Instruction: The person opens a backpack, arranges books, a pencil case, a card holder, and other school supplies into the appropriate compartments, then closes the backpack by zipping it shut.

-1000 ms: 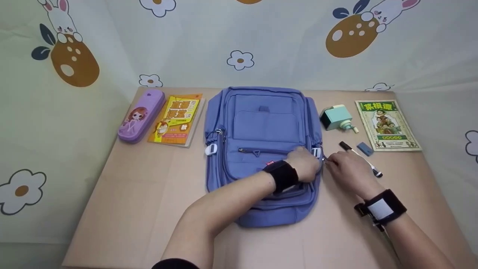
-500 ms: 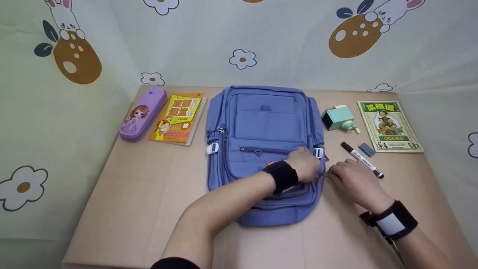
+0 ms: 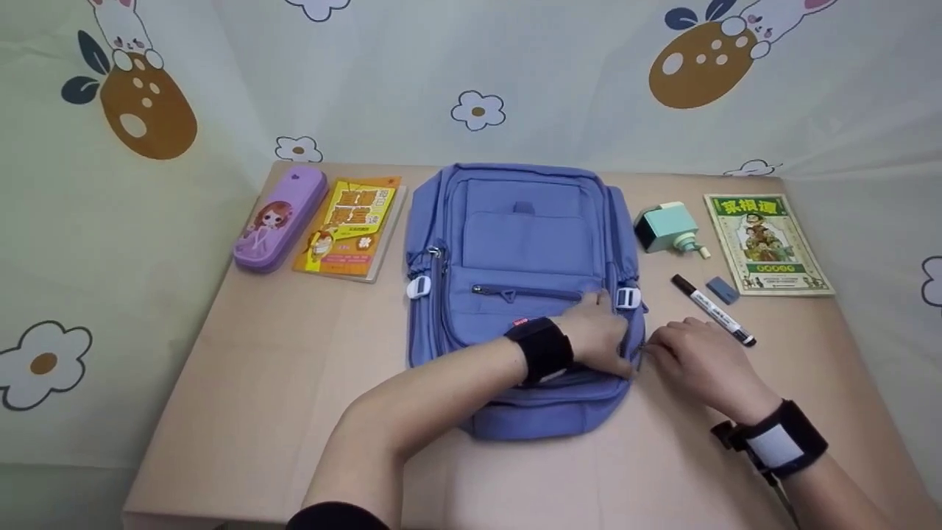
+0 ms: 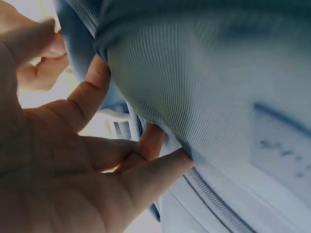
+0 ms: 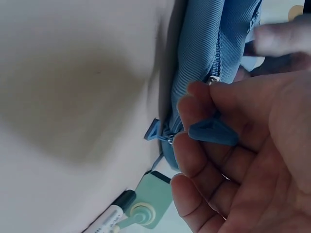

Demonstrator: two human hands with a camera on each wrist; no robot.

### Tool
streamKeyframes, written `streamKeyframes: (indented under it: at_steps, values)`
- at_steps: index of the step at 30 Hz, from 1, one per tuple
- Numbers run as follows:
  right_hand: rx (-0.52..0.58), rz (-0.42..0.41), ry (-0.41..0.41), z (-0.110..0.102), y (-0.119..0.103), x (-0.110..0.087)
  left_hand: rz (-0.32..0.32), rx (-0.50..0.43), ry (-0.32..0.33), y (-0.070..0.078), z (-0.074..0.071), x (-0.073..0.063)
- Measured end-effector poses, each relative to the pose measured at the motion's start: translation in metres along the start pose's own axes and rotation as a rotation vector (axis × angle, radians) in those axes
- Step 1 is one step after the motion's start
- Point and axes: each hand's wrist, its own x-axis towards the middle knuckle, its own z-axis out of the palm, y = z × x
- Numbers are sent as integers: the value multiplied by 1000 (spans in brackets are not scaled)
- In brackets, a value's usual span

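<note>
A blue backpack (image 3: 526,243) lies front up on the table. My left hand (image 3: 595,331) is on its lower right front; in the left wrist view, thumb and fingers grip the ribbed fabric beside a zipper (image 4: 218,204). At the bag's right edge, my right hand (image 3: 699,361) pinches a zipper slider between thumb and forefinger. Its triangular blue zipper pull (image 5: 214,132) hangs against the curled fingers in the right wrist view. A second zipper pull (image 5: 152,130) sticks out from the bag's side farther along.
Left of the bag are a purple pencil case (image 3: 280,219) and an orange-yellow book (image 3: 349,230). To its right lie a mint-green pencil sharpener (image 3: 668,227) with a crank, a marker (image 3: 712,309), a blue eraser (image 3: 723,290) and a green-covered book (image 3: 769,244).
My right hand has moved down along the bag's right edge with the zipper slider. The left hand has shifted slightly and its thumb has spread away from the fingers.
</note>
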Motion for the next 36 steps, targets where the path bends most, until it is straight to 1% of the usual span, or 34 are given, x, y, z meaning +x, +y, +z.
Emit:
streamKeyframes:
  at_steps: [4,8,10,13,16,18,21,24,27,31,36]
  values:
    - [15,22,5,1,4,-4,18,-34,-32,-1,2,-13]
    - [27,45,2,2,5,-5,33,-42,-23,1,6,-28]
    - [32,55,2,2,5,-6,36,-21,3,3,9,-34]
    - [34,60,9,3,4,-6,19,46,48,5,14,-43]
    - [28,57,21,2,3,-7,8,95,69,7,16,-49]
    - [25,57,26,2,3,-7,11,72,69,6,15,-50]
    - [22,54,27,2,2,-7,25,-34,56,0,11,-49]
    - [16,53,25,2,3,-11,55,-135,18,-8,6,-44]
    - [10,48,18,1,2,-12,83,-194,-31,-17,2,-41]
    - [-9,36,9,-1,-1,-13,92,-218,-60,-21,0,-41]
    - [-34,21,-2,-4,-10,-14,91,-225,-60,-22,0,-41]
